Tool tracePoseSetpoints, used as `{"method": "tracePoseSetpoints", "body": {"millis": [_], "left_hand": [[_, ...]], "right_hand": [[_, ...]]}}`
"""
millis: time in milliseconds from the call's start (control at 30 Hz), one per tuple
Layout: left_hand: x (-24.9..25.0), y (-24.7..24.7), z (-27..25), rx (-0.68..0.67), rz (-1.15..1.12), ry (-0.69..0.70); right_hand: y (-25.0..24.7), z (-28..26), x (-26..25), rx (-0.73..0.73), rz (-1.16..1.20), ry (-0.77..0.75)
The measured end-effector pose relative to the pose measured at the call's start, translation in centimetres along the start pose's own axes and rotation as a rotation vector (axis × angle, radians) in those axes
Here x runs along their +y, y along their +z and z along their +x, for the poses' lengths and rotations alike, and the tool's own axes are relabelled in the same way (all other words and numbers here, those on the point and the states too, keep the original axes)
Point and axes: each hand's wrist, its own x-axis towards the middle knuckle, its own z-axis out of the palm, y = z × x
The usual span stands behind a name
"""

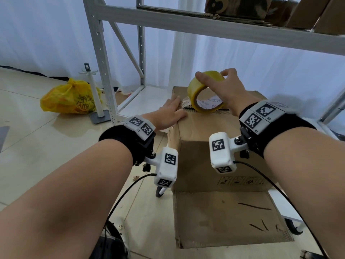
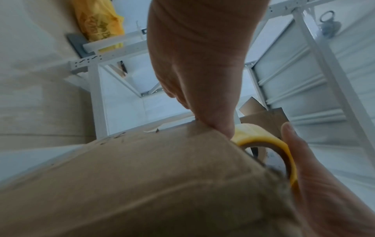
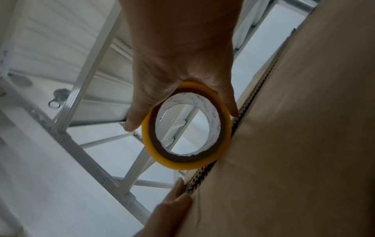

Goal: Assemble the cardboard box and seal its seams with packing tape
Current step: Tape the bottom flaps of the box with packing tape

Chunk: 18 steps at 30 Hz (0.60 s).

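Note:
A brown cardboard box (image 1: pixel 205 131) stands on the floor with its top flaps folded down and a lower flap (image 1: pixel 229 217) lying out toward me. My left hand (image 1: pixel 169 114) lies flat with straight fingers on the top's left part, beside the centre seam (image 1: pixel 220 109). My right hand (image 1: pixel 225 88) grips a yellowish roll of packing tape (image 1: pixel 203 90) standing on edge on that seam. In the right wrist view thumb and fingers clasp the tape roll (image 3: pixel 186 128) against the box (image 3: pixel 294 144). The left wrist view shows my left hand (image 2: pixel 202 72) on the box (image 2: pixel 142 176) and the roll (image 2: pixel 261 139).
A grey metal shelving rack (image 1: pixel 104 53) rises right behind the box, with cardboard boxes (image 1: pixel 280 12) on its upper shelf. A yellow plastic bag (image 1: pixel 69 98) and a white stand (image 1: pixel 95 94) sit on the tiled floor to the left. Wrist-camera cables hang near the box.

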Motion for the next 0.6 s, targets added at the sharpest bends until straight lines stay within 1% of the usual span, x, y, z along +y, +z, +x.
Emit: {"method": "tracePoseSetpoints", "body": {"millis": [100, 167, 233, 300, 400, 467, 600], "left_hand": [[0.2, -0.5, 0.4, 0.005, 0.292, -0.015], [1.0, -1.0, 0.3, -0.022, 0.373, -0.028], [1.6, -0.9, 0.4, -0.063, 0.348, -0.043], [1.6, -0.5, 0.4, -0.075, 0.28, -0.062], [1.0, -0.4, 0.3, -0.043, 0.244, -0.059], [0.9, -0.6, -0.1, -0.02, 0.235, -0.053], [1.2, -0.5, -0.4, -0.036, 0.256, -0.083]], "right_hand": [[-0.1, 0.1, -0.2, -0.002, 0.006, 0.054], [0.0, 0.2, -0.5, -0.022, -0.025, 0.07], [0.0, 0.2, -1.0, -0.037, -0.057, 0.064], [0.3, 0.1, -1.7, -0.033, -0.115, 0.013], [0.5, 0.2, -3.3, -0.03, -0.213, -0.115], [0.6, 0.4, -4.0, -0.033, -0.237, -0.165], [0.0, 0.9, -3.2, 0.008, -0.278, -0.16]]}}
